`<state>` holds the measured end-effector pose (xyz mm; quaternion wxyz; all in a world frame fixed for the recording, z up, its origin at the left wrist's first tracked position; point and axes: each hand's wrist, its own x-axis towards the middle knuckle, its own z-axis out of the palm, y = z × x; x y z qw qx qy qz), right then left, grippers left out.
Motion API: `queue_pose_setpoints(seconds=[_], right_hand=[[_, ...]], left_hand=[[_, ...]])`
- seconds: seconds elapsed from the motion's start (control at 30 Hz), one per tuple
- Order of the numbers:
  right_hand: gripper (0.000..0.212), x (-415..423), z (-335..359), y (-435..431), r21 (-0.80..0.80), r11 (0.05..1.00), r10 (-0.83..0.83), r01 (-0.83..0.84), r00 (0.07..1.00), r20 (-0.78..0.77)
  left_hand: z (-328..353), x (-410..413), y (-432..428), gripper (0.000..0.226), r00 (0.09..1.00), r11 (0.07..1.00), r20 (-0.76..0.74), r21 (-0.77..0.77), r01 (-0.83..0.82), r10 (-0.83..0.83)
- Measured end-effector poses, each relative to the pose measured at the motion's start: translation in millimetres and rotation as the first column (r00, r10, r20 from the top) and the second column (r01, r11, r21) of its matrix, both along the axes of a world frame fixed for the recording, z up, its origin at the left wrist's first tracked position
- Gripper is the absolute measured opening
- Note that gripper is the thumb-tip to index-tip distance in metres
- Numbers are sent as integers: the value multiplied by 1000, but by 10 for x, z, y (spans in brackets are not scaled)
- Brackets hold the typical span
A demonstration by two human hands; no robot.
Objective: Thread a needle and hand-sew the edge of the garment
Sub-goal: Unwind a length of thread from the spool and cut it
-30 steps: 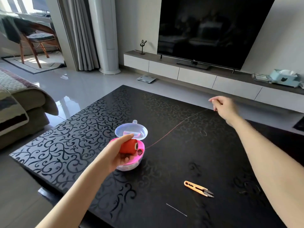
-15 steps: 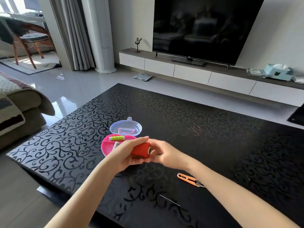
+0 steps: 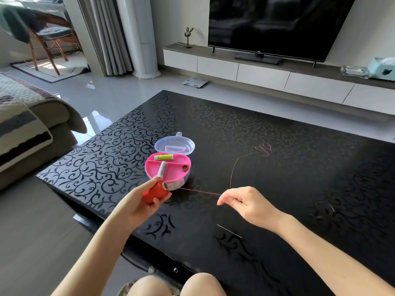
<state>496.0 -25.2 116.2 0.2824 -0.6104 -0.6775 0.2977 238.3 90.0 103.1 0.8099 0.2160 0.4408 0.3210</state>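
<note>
My left hand grips a red thread spool just in front of the pink sewing box. A red thread runs taut from the spool to my right hand, which pinches it. More of that thread curves back over the black table to a loose tangle. A thin needle lies on the table below my right hand. No garment is in view, and the orange snips are hidden, probably behind my right arm.
The box's clear lid stands open behind it; a green spool and a white spool lie inside. My knees are at the table's near edge. A sofa is at the left, a TV beyond.
My right hand has left the spool and drawn a fresh length of thread out to the right. The earlier pulled length now lies slack on the table. The view has tilted down.
</note>
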Motion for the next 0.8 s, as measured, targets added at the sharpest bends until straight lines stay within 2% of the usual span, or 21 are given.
queue_pose_setpoints(seconds=[0.07,0.13,0.3,0.4,0.5,0.57,0.67,0.73,0.8], right_hand=[[24,114,-58,14,-3,996,-88,89,995,35],[25,253,-108,45,-8,982,-189,190,980,59],[35,535,-285,79,-24,950,-302,312,934,193],[35,594,-281,83,2,924,-377,382,911,169],[34,606,-179,36,50,895,-446,443,889,101],[32,564,-54,-80,50,908,-416,416,909,-13],[24,446,135,-316,-42,976,-217,213,964,-154],[21,448,107,-400,-121,989,-92,82,992,-83],[25,480,-14,-433,-176,982,-40,63,990,133]], left_hand=[[-41,-77,-13,19,999,998,-3,-56,-35,35],[-80,-167,0,19,996,994,-37,-76,-84,82],[-115,-370,21,26,972,988,-181,-10,-153,149],[-91,-467,25,24,946,990,-294,66,-124,138],[-68,-620,17,21,933,989,-330,81,-124,144],[-26,-765,31,19,905,974,-360,98,-205,227],[55,-1011,102,24,859,919,-331,94,-382,390],[142,-1108,130,32,876,895,-192,41,-444,443],[234,-1115,109,54,913,914,-24,16,-406,406]])
